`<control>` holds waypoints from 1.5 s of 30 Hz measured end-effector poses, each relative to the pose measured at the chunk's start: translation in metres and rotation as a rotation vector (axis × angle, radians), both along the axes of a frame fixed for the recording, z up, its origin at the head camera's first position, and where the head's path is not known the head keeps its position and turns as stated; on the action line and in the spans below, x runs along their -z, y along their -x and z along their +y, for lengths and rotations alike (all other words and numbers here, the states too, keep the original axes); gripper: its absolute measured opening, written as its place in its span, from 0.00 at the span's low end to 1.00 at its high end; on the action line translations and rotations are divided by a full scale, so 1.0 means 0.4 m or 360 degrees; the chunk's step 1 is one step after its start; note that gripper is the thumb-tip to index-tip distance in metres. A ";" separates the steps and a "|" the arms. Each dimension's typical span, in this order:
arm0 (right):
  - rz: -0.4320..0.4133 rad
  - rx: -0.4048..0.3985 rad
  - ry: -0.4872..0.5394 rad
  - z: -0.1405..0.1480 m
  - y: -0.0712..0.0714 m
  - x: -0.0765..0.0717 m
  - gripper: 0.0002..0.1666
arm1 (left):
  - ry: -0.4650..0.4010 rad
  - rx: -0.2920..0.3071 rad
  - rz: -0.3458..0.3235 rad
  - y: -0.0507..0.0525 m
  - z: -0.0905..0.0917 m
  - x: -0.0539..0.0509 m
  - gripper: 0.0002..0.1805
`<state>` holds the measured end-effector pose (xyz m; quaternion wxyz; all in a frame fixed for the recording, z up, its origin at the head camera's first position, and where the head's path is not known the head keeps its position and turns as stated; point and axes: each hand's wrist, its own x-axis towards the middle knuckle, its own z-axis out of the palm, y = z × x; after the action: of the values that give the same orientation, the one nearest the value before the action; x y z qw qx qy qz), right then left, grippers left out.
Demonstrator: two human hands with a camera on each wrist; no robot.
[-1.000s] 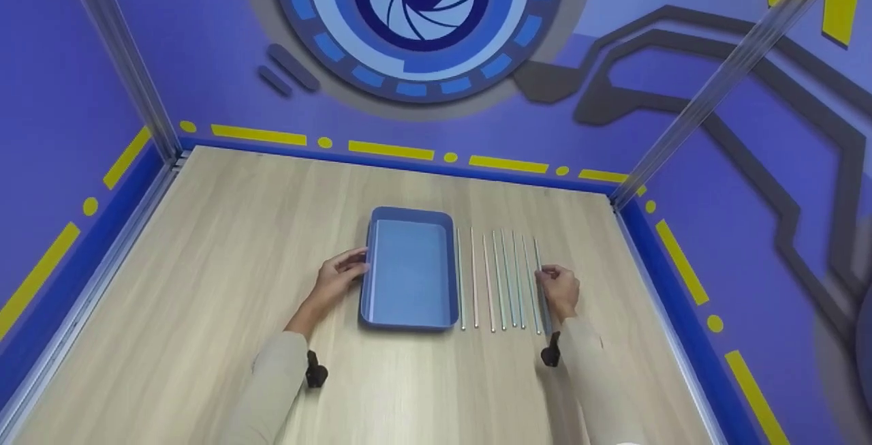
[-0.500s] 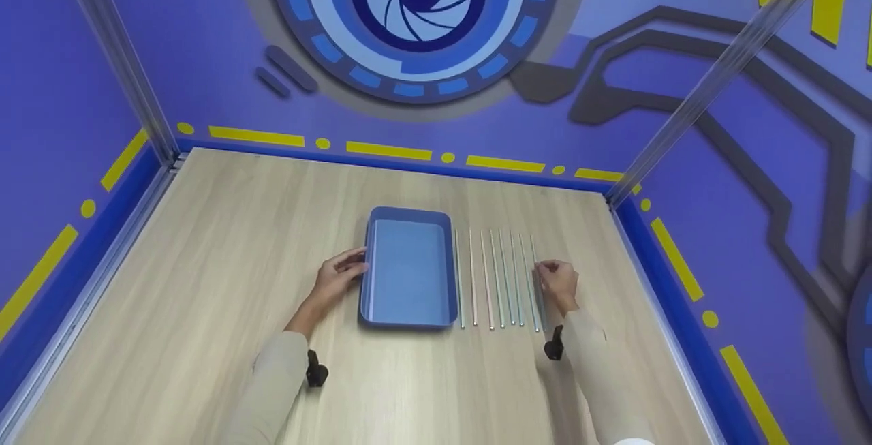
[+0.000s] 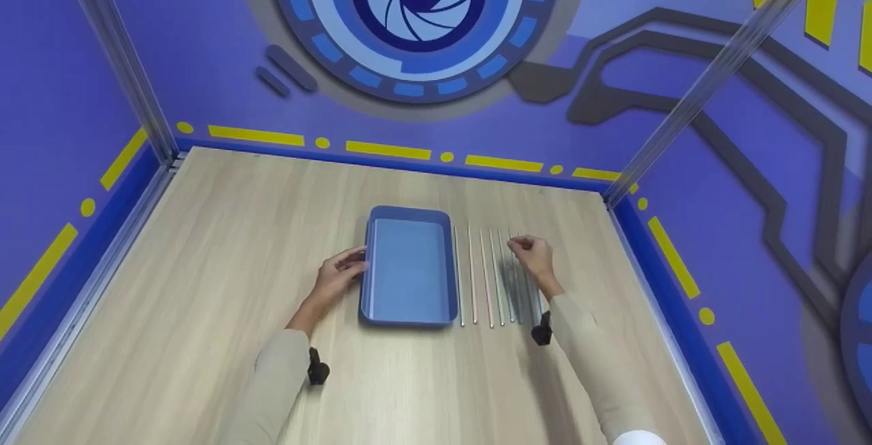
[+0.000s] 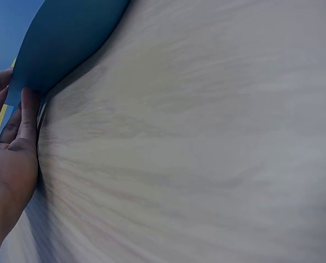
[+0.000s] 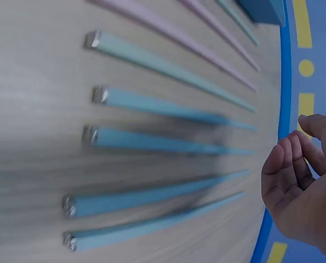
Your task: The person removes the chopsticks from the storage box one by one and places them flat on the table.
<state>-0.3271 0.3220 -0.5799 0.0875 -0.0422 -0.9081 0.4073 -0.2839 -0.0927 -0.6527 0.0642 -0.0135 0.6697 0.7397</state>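
A blue rectangular tray point(image 3: 409, 214) stands on the wooden table. My left hand point(image 3: 338, 274) touches its left side, fingers and thumb nearly straight; the left wrist view shows that hand point(image 4: 15, 159) against the tray wall point(image 4: 64, 44). Right of the tray lies a row of several chopsticks point(image 3: 474, 281), side by side. Over the right part of this row hovers my right hand point(image 3: 535, 257), hiding parts of a few chopsticks. In the right wrist view, pink, green and blue chopsticks point(image 5: 152, 97) with silvery ends lie flat, and the loosely curled right hand point(image 5: 305, 186) holds nothing.
Blue panels point(image 3: 204, 90) with yellow markings enclose the table point(image 3: 259, 227) at the back and both sides. Metal posts point(image 3: 122, 56) rise at the rear corners. Bare tabletop extends left of the tray and in front of it.
My right hand has left the rightmost chopstick and moved left and slightly away from me, over the row. The left hand and the tray stay where they were.
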 end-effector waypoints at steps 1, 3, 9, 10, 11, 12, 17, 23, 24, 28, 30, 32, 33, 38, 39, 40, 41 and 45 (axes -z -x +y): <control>0.0014 -0.0025 0.0002 -0.013 0.004 -0.001 0.11 | 0.0008 -0.0005 0.0001 0.000 -0.001 0.000 0.26; 0.0046 -0.0078 0.0011 -0.038 0.011 0.000 0.10 | 0.0015 -0.0016 -0.0001 0.001 -0.004 0.003 0.25; 0.0121 -0.0261 0.0092 -0.123 0.018 0.001 0.09 | 0.0012 -0.0049 0.0005 0.003 -0.009 0.011 0.25; 0.0121 -0.0288 0.0109 -0.138 0.019 -0.001 0.09 | 0.0012 -0.0053 0.0006 0.003 -0.009 0.012 0.25; 0.0118 -0.0316 0.0127 -0.153 0.020 -0.003 0.09 | 0.0016 -0.0053 0.0010 0.002 -0.009 0.013 0.25; 0.0109 -0.0341 0.0146 -0.169 0.021 -0.004 0.09 | 0.0022 -0.0054 0.0013 0.001 -0.009 0.013 0.24; 0.0023 -0.0441 0.0206 -0.249 0.026 -0.008 0.09 | 0.0019 -0.0045 0.0010 -0.005 -0.004 0.014 0.24; -0.0084 -0.0597 0.0214 -0.348 0.041 0.008 0.10 | 0.0014 -0.0038 0.0018 0.000 0.000 0.012 0.24; -0.0119 -0.0620 0.0228 -0.363 0.044 0.011 0.10 | 0.0017 -0.0037 0.0017 0.001 0.000 0.011 0.24; -0.0310 -0.0729 0.0320 -0.418 0.049 0.025 0.13 | 0.0017 -0.0037 -0.0014 0.005 0.000 0.009 0.24; -0.0406 -0.0752 0.0331 -0.440 0.048 0.029 0.14 | 0.0018 -0.0045 -0.0025 0.006 0.001 0.010 0.24; -0.0484 -0.0765 0.0342 -0.459 0.049 0.034 0.15 | 0.0004 -0.0055 -0.0031 0.006 0.002 0.011 0.23; -0.0517 -0.0763 0.0350 -0.468 0.050 0.037 0.15 | -0.0006 -0.0058 -0.0032 0.006 0.003 0.012 0.23; -0.0673 -0.0787 0.0457 -0.508 0.056 0.055 0.18 | -0.0054 -0.0071 -0.0040 0.004 0.005 0.019 0.24; -0.0696 -0.0787 0.0474 -0.516 0.058 0.058 0.18 | -0.0051 -0.0073 -0.0036 0.003 0.004 0.019 0.24; -0.0713 -0.0787 0.0478 -0.524 0.059 0.062 0.19 | -0.0049 -0.0075 -0.0029 0.003 0.004 0.019 0.24; -0.0727 -0.0779 0.0486 -0.532 0.061 0.064 0.19 | -0.0055 -0.0078 -0.0025 0.003 0.004 0.018 0.24; -0.0683 -0.0732 0.0424 -0.562 0.064 0.072 0.19 | -0.0057 -0.0071 0.0008 0.008 0.004 0.013 0.24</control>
<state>-0.3526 0.0973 -0.6088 -0.2059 0.0680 -0.8304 0.5133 -0.2872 -0.0913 -0.6578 0.0464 -0.0254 0.6560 0.7529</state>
